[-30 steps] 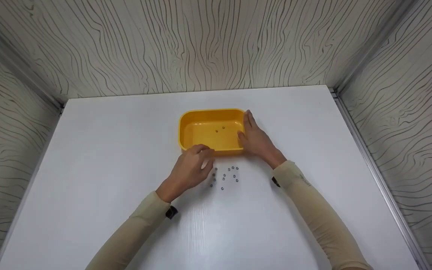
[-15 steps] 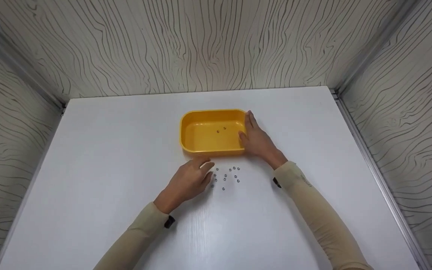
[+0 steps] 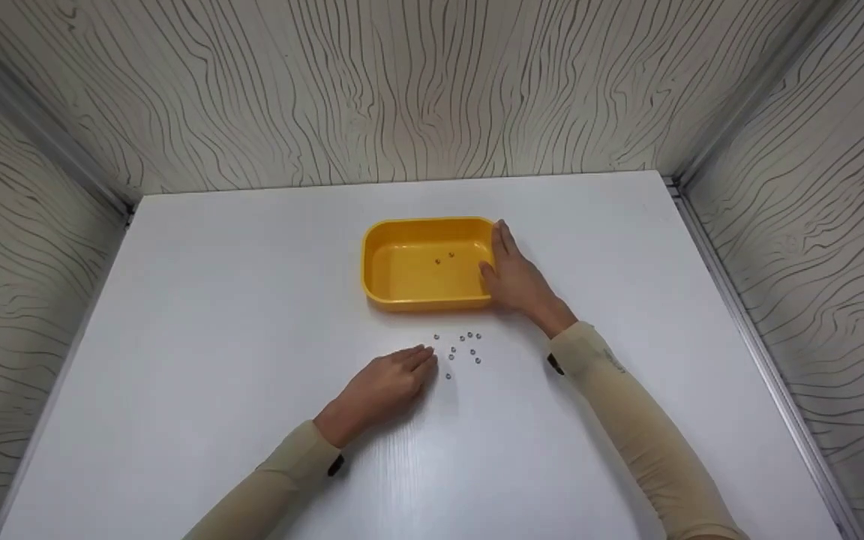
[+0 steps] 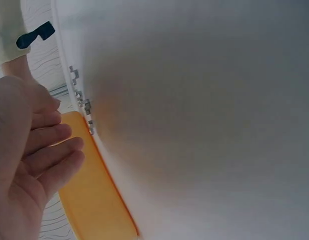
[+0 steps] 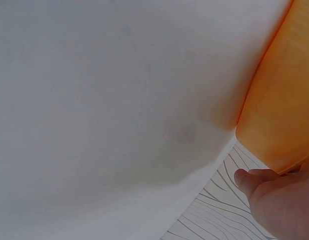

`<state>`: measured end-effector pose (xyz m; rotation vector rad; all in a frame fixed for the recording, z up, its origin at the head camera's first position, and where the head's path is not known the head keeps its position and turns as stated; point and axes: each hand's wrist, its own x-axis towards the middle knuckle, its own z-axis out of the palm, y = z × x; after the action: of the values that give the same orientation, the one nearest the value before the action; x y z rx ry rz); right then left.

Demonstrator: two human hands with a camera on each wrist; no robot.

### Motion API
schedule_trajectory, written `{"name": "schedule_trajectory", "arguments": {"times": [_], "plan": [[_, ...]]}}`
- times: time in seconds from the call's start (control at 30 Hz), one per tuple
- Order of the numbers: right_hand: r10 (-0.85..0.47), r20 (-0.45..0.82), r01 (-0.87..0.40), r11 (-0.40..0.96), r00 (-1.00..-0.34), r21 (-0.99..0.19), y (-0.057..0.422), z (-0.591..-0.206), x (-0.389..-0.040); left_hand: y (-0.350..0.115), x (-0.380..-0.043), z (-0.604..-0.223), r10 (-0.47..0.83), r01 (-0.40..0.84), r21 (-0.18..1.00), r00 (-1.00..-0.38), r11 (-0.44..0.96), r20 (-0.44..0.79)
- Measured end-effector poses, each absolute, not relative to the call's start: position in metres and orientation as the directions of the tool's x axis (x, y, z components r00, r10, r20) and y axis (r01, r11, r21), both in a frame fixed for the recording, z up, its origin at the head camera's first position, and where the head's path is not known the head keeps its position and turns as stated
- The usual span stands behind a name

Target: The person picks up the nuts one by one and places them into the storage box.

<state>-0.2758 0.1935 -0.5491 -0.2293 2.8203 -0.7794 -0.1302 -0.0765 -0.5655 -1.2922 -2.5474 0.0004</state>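
Observation:
A yellow plastic bin (image 3: 428, 304) stands on the white table, with two small metal nuts (image 3: 445, 258) on its floor. My right hand (image 3: 520, 283) grips the bin's right wall, thumb inside and fingers along the outside. Several more small metal nuts (image 3: 452, 350) lie scattered in front of the bin. At the left side of these my left hand (image 3: 387, 386) reaches low over the table, its fingertips right beside the nuts. In the left wrist view its fingers (image 4: 52, 155) are loosely extended and close together, with the nuts (image 4: 87, 106) beyond them.
The white table (image 3: 252, 300) runs back to a wood-grain patterned wall (image 3: 402, 90). Similar panels rise at the left and right, with metal rails (image 3: 762, 360) along the table's sides. A dark strap (image 3: 336, 465) is on the left sleeve.
My left hand has moved from the bin's front rim back toward me, down to the nuts. The leftmost nuts are now hidden at its fingers. The right hand stays on the bin.

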Motion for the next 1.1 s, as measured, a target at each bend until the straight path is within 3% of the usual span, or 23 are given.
{"name": "schedule_trajectory", "arguments": {"times": [0.13, 0.23, 0.67, 1.1], "plan": [[-0.212, -0.145, -0.105, 0.843, -0.966, -0.528, 0.194, -0.550, -0.277, -0.078, -0.127, -0.569, 0.834, 0.801, -0.249, -0.485, 0.544, 0.263], [-0.208, -0.153, -0.097, 0.842, -0.966, -0.531, 0.194, -0.550, -0.277, -0.079, -0.126, -0.572, 0.848, 0.800, -0.291, -0.461, 0.524, 0.259], [-0.202, -0.164, -0.086, 0.843, -0.966, -0.532, 0.193, -0.549, -0.276, -0.078, -0.129, -0.578, 0.876, 0.791, -0.379, -0.420, 0.481, 0.237], [-0.184, -0.175, -0.071, 0.857, -0.967, -0.510, 0.190, -0.549, -0.276, -0.072, -0.126, -0.574, 0.885, 0.753, -0.479, -0.444, 0.452, 0.136]]}}
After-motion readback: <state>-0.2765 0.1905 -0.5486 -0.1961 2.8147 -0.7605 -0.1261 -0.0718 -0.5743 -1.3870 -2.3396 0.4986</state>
